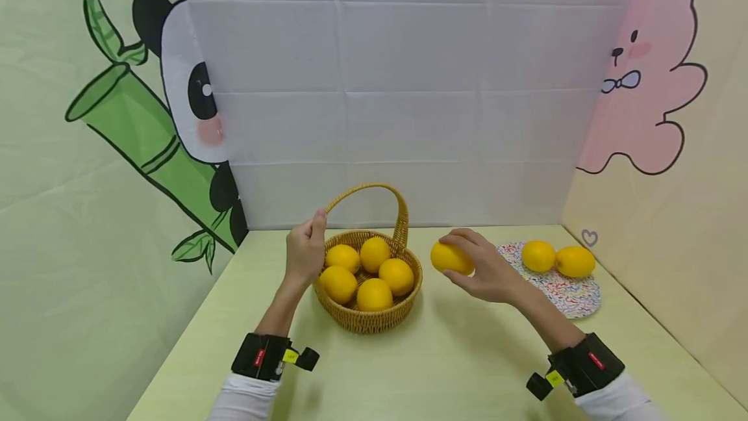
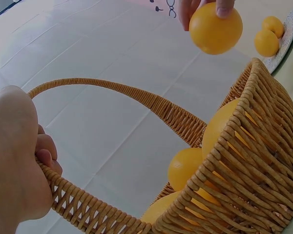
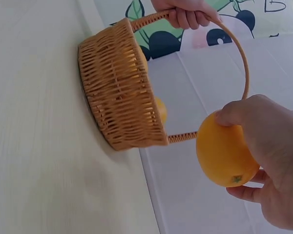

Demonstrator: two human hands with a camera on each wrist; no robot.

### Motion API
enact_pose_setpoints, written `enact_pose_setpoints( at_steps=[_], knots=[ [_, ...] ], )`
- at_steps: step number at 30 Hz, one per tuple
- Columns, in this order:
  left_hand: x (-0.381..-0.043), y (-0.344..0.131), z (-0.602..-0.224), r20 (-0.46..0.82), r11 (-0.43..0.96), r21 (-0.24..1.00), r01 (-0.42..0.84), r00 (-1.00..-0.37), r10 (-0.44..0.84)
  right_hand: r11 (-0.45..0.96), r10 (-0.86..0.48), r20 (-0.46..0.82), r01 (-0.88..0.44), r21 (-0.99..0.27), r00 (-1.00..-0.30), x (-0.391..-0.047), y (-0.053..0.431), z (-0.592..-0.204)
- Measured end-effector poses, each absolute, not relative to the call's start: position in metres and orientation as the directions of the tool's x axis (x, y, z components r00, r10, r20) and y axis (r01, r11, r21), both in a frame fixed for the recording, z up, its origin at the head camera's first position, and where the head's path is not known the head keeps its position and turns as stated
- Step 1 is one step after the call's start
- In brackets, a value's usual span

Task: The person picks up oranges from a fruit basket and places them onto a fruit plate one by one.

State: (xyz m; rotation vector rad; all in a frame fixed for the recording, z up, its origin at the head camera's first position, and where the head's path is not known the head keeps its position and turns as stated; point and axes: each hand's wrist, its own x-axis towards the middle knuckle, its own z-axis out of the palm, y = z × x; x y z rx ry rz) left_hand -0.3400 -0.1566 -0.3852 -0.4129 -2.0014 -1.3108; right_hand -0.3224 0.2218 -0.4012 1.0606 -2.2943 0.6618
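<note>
A woven wicker basket [image 1: 367, 323] with a tall arched handle [image 1: 403, 219] stands on the table, several yellow-orange fruits [image 1: 374, 294] inside it. My left hand [image 1: 305, 249] grips the left side of that handle, its fingers wrapped round it in the left wrist view. Right of the basket, my right hand [image 1: 485, 268] holds one orange [image 1: 451, 258] above the table between thumb and fingers. A small green stem mark shows on this orange [image 3: 224, 151] in the right wrist view. Some fruit in the basket is partly hidden by its wall.
At the right, a speckled multicoloured plate [image 1: 575, 301] carries two more yellow fruits [image 1: 575, 261]. The pale table [image 1: 409, 375] meets a grey-white backdrop [image 1: 409, 115] behind. Printed side walls with a panda [image 1: 187, 109] and a pink bear [image 1: 648, 109] flank it.
</note>
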Motion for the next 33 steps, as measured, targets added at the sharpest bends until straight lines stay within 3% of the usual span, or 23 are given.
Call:
enact_pose_setpoints(
  at_steps=[16, 33],
  knots=[
    [-0.338, -0.157, -0.384, 0.694, 0.438, 0.677, 0.592, -0.711, -0.113, 0.765, -0.331, 0.551, -0.560, -0.319, -0.766, -0.354, 0.300, -0.430],
    [-0.334, -0.149, -0.380, 0.696, 0.426, 0.688, 0.588, -0.700, -0.159, 0.844, -0.235, 0.409, -0.394, -0.365, -0.882, -0.375, 0.333, -0.461]
  ],
)
